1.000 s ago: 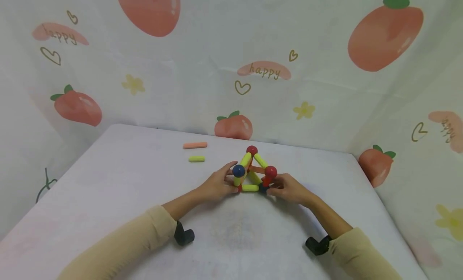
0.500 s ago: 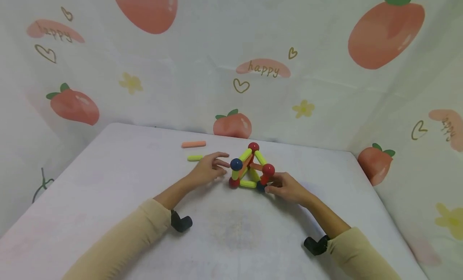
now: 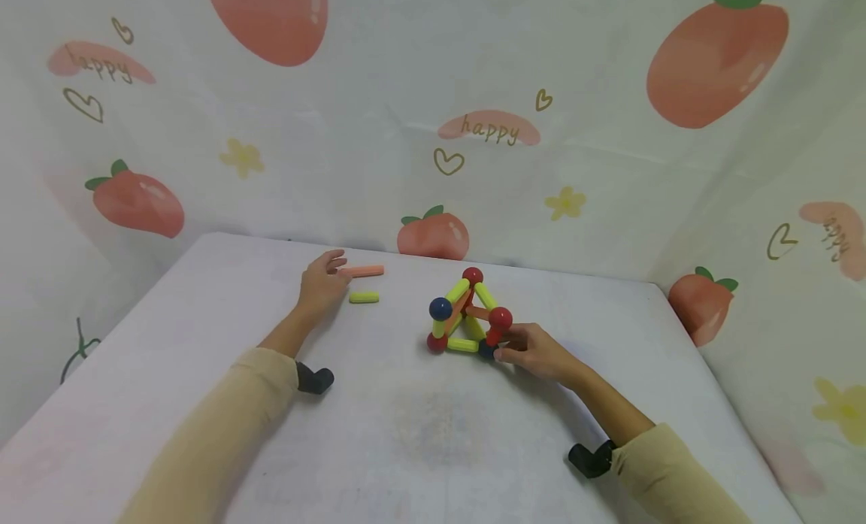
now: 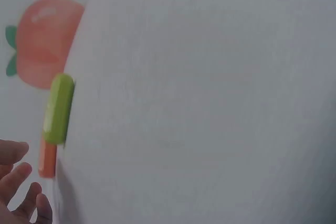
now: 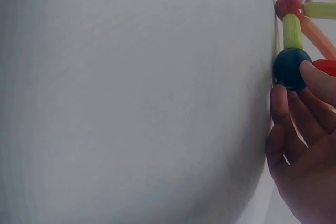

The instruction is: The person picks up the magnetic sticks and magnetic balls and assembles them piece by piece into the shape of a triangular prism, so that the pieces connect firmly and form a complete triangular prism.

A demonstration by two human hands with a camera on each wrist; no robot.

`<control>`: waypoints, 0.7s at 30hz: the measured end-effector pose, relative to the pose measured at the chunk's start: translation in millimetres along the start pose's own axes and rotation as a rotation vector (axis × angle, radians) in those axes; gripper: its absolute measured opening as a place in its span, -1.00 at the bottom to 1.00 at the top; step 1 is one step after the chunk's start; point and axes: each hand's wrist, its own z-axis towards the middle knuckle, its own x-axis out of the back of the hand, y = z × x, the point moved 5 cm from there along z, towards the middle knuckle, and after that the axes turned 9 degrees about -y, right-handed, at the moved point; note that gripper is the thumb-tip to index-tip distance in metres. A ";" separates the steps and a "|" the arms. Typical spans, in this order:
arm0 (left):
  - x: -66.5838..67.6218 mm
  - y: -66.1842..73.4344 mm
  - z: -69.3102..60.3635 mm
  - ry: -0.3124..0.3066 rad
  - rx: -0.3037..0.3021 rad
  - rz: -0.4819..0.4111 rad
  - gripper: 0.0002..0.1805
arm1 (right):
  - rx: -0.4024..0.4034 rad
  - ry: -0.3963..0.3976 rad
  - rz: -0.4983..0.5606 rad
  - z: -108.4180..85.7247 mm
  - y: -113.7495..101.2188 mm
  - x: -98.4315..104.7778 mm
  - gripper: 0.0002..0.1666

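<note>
A frame of balls and rods from a construction toy stands on the table, with red and blue balls joined by lime, orange and red rods. My right hand holds its low right corner, thumb and fingers on a dark blue ball. Far to the left, my left hand reaches over the table beside a loose orange rod. In the left wrist view its fingers are spread and apart from that rod. A shorter lime rod lies just nearer than the orange one.
The white table ends at the back against a cloth printed with fruit. A dark green cord hangs beyond the left edge. Black wrist cameras stick out below both wrists.
My left hand has let go of the frame's left side and moved left and away from me to the loose rods. My right hand has stayed at the frame's right corner.
</note>
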 end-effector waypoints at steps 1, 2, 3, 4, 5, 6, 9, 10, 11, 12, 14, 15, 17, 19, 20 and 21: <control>2.0 -3.2 1.9 0.004 0.001 0.024 -0.45 | -0.002 0.001 -0.004 0.2 0.3 0.2 -0.49; 3.4 -5.9 3.5 0.001 0.004 0.041 -0.44 | -0.005 0.005 -0.005 0.3 0.5 0.3 -0.49; 4.3 -8.1 5.2 -0.005 0.006 0.057 -0.43 | -0.008 0.005 -0.007 0.1 0.7 0.2 -0.49; 4.9 -10.1 7.0 -0.015 0.006 0.072 -0.42 | -0.008 0.006 -0.008 0.0 0.9 0.2 -0.49; 5.4 -11.7 8.8 -0.024 0.005 0.086 -0.41 | -0.006 0.004 -0.011 0.0 1.0 0.0 -0.48; 5.9 -13.0 10.3 -0.030 0.005 0.102 -0.41 | -0.012 0.006 -0.005 -0.1 1.2 -0.2 -0.48; 7.6 -15.3 13.1 -0.036 0.003 0.138 -0.40 | 0.001 0.001 -0.005 0.4 1.7 -0.8 -0.46; 8.0 -15.8 13.6 -0.036 0.000 0.147 -0.41 | 0.000 0.002 -0.003 0.6 2.0 -0.9 -0.46; 8.4 -15.8 13.5 -0.034 -0.005 0.154 -0.42 | 0.005 0.002 -0.001 0.8 2.0 -1.0 -0.46; 9.0 -16.0 13.3 -0.029 -0.008 0.160 -0.43 | 0.008 0.002 0.001 0.9 2.2 -1.0 -0.46; 9.9 -16.6 12.1 -0.020 -0.008 0.138 -0.45 | 0.013 0.000 -0.002 0.9 2.8 -1.1 -0.46; 10.5 -16.9 11.3 -0.017 -0.009 0.121 -0.45 | 0.012 -0.001 -0.001 0.9 3.1 -1.0 -0.46; 12.0 -16.9 9.1 -0.012 -0.014 0.070 -0.45 | 0.015 -0.004 -0.001 0.8 3.3 -0.9 -0.45; 14.0 -15.7 6.5 -0.014 -0.027 0.027 -0.45 | 0.007 -0.005 -0.001 0.6 3.3 -0.7 -0.45; 14.9 -14.4 5.1 -0.021 -0.033 0.007 -0.45 | 0.005 -0.003 -0.002 0.5 3.1 -0.6 -0.45; 15.7 -12.7 3.5 -0.031 -0.038 -0.001 -0.44 | 0.002 -0.003 -0.001 0.3 2.9 -0.4 -0.45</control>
